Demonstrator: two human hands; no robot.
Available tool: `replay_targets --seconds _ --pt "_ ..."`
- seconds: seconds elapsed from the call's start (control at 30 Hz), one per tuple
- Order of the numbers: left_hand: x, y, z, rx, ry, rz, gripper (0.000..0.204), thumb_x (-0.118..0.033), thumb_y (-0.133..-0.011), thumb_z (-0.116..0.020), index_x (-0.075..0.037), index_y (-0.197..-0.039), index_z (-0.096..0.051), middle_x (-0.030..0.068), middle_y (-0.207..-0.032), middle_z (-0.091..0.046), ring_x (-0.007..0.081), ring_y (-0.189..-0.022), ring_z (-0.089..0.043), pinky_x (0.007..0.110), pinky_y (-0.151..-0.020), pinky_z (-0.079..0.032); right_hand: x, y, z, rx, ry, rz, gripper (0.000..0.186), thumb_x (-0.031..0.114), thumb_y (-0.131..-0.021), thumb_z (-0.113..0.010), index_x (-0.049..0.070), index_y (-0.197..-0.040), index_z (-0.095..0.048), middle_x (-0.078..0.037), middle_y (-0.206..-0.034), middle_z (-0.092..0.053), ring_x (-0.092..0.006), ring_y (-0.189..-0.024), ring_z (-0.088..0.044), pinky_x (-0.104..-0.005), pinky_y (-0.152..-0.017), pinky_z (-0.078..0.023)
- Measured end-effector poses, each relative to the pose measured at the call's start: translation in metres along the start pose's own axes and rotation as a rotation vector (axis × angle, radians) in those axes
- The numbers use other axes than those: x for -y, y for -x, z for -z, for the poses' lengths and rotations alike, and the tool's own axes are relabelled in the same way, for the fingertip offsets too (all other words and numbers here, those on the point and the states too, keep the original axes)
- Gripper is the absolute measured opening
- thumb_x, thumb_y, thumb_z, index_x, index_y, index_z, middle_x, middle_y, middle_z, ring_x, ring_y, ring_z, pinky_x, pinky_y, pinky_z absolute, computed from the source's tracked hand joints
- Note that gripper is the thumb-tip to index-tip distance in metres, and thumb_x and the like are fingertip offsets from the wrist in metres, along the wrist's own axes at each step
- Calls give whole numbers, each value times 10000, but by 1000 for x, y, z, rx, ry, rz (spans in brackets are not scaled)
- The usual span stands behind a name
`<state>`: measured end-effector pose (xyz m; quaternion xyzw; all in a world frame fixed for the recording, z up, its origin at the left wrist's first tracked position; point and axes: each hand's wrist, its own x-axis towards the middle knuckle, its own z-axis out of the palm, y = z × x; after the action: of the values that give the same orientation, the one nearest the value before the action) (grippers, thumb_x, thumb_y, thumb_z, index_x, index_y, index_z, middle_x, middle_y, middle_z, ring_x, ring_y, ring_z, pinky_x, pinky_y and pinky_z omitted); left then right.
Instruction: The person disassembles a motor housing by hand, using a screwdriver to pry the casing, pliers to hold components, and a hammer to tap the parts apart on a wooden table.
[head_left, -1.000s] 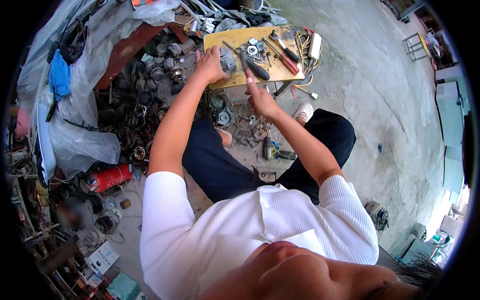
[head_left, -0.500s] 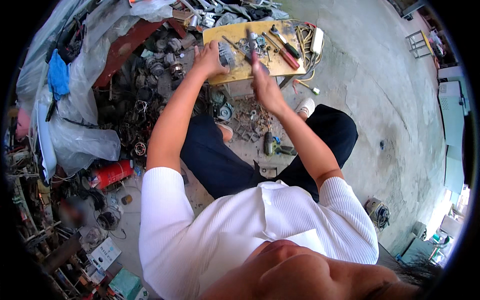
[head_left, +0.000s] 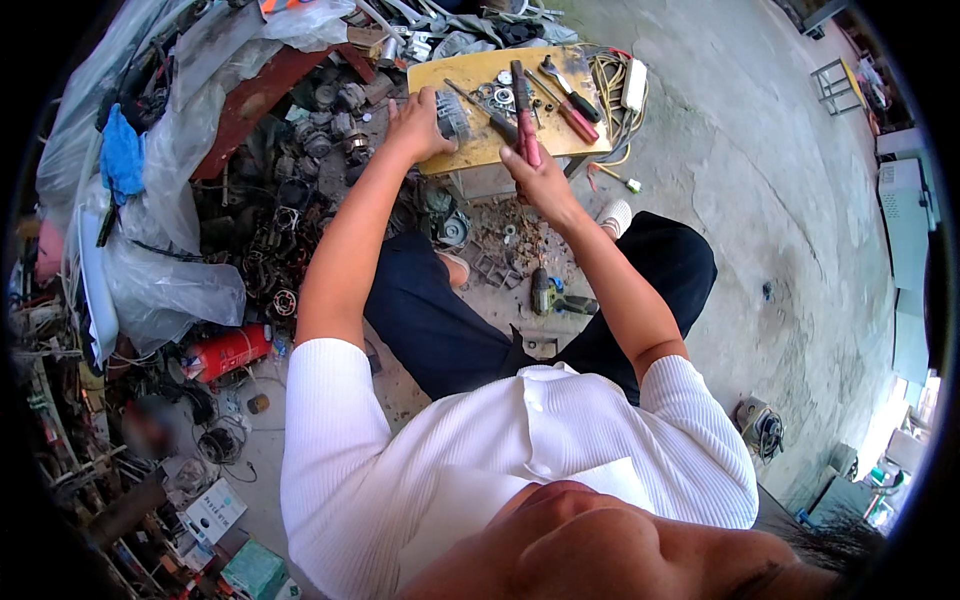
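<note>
My left hand grips a grey finned metal casting on the left part of the small yellow-topped table. My right hand holds a long dark tool with a pinkish-red handle upright over the table; whether its head rests on anything is unclear. Beside it lie a black-handled screwdriver, small washers and rings, a black-handled ratchet and a red-handled tool.
Coiled yellow cable with a white power strip sits right of the table. A cordless drill lies between my legs. Heaped motor parts, plastic sheeting and a red cylinder crowd the left. A machine stands at lower right.
My right hand has lifted the pink-handled tool from low at the table's edge to stand over the tabletop, moving slightly right. My left hand stays on the finned part.
</note>
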<state>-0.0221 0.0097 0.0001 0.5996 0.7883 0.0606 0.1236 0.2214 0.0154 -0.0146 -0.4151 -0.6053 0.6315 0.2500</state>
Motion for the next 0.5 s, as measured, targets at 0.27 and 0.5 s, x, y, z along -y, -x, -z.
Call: replay_targets --seconds 0.27,0.5 --pt "-4 4 2 -32 29 0 1052 -382 -558 -871 -57 -1396 -324 189 -1406 -463 338 -1344 -419 577 -1172 -155 -39 17 -10 51 -99 -20 357 259 -982 -578 -6 -1217 -530 -61 -968 -627 -143 -875 -590 -303 -762 -489" --pt "6 18 -5 -167 120 -38 1015 -376 -591 -871 -59 -1388 -328 168 -1370 -485 333 -1335 -421 554 -1183 -133 -44 46 -17 -66 -47 158 322 262 -934 -636 31 -1142 -551 -40 -867 -574 -150 -806 -537 -286 -766 -452"
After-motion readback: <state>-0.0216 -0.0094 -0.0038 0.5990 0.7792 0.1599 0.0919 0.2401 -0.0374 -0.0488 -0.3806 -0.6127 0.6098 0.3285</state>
